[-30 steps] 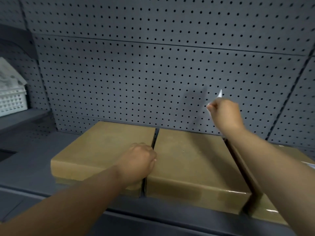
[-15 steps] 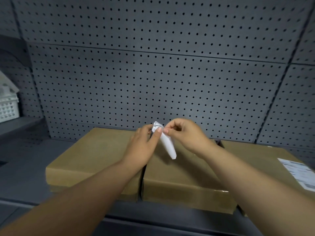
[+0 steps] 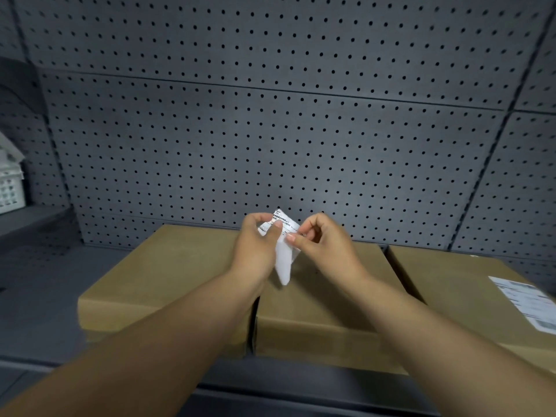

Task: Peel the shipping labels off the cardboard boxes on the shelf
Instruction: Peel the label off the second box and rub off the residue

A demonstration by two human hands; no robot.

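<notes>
Three flat cardboard boxes lie side by side on the dark shelf: a left box (image 3: 156,275), a middle box (image 3: 325,299) and a right box (image 3: 463,284). The left and middle tops are bare. A white shipping label (image 3: 525,305) is stuck on the right box near the frame's edge. A peeled white label (image 3: 284,260), folded and printed at its top, hangs above the gap between the left and middle boxes. My left hand (image 3: 255,248) pinches its upper left part and my right hand (image 3: 325,245) pinches its right edge.
A grey pegboard wall (image 3: 270,130) rises behind the boxes. A white plastic basket (image 3: 9,182) stands on a higher ledge at the far left. The shelf's front edge (image 3: 270,383) runs below my forearms, with bare shelf surface (image 3: 45,284) left of the boxes.
My right hand came down from the pegboard with the peeled label, and my left hand rose from the box edge to meet it. Both hands now hold the label, which has been folded further.
</notes>
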